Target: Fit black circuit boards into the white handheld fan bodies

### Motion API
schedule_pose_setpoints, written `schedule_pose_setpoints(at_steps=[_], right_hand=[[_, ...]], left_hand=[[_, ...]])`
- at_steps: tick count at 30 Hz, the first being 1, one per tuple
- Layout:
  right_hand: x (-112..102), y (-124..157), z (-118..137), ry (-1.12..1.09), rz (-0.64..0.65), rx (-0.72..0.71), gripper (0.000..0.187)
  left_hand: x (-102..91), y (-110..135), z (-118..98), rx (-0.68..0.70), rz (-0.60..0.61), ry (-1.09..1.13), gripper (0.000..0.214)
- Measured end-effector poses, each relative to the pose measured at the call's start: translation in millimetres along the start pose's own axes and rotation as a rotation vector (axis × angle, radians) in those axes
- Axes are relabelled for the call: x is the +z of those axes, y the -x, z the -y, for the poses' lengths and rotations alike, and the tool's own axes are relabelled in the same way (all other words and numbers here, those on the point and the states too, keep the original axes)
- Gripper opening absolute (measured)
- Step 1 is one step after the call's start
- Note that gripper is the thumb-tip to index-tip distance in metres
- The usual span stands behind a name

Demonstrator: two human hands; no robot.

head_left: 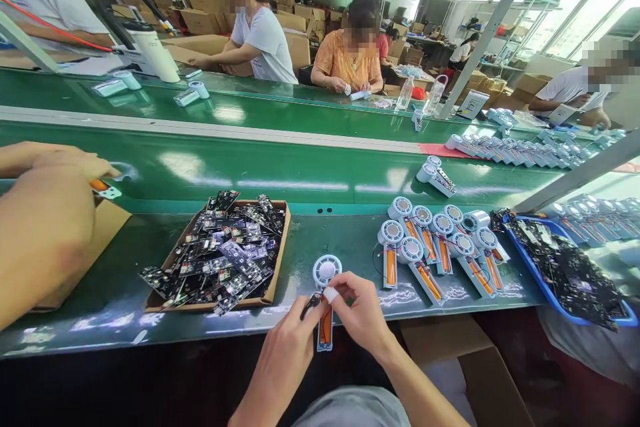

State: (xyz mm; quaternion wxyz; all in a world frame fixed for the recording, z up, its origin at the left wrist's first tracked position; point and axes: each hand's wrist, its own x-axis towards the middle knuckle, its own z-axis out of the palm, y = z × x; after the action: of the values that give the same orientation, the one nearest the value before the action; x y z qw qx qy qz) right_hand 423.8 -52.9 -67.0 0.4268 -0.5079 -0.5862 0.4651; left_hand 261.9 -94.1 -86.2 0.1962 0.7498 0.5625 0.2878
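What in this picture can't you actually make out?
- The small fan: head view, its middle is covered by the left hand and right hand holding it.
- The blue tray: head view, cut off by the right edge.
- The circuit boards: head view, markings too small to read.
- The co-worker's arm: head view, cut off by the left edge.

One head cam, worn by the person, faces fwd & down across the bench (345, 233). Cardboard tray (200, 307) lies centre-left, close up; fan unit (327, 271) just right of it, nearest the lens; conveyor (300, 167) & co-workers (260, 40) beyond the tray, farther off.
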Motion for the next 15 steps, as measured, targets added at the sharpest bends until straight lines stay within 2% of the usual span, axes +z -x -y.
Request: schedule_pose_setpoints(at_steps=[2,7,12,15], right_hand=[[5.7,-0.5,1.3,-0.006,0.028,-0.036,0.014],[5.4,-1.0,-3.3,-0.141,0.134,0.034,0.018],[1.4,-3.8,-5.5,-0.397,0.194,0.213,0.029],[-0.8,-6.3,-2.3,-0.444,0.220,0.274,0.029]], left_hand=[[-0.1,-0.2,-1.9,-0.063,-0.036,0.130,0.041],[-0.5,-1.6,-6.9,-0.416,-0.083,0.529,0.028],[0.9,-1.9,-9.3,-0.509,-0.113,0.629,0.032],[0.3,-3.3,-9.4,-0.544,-0.107,0.660,0.035]])
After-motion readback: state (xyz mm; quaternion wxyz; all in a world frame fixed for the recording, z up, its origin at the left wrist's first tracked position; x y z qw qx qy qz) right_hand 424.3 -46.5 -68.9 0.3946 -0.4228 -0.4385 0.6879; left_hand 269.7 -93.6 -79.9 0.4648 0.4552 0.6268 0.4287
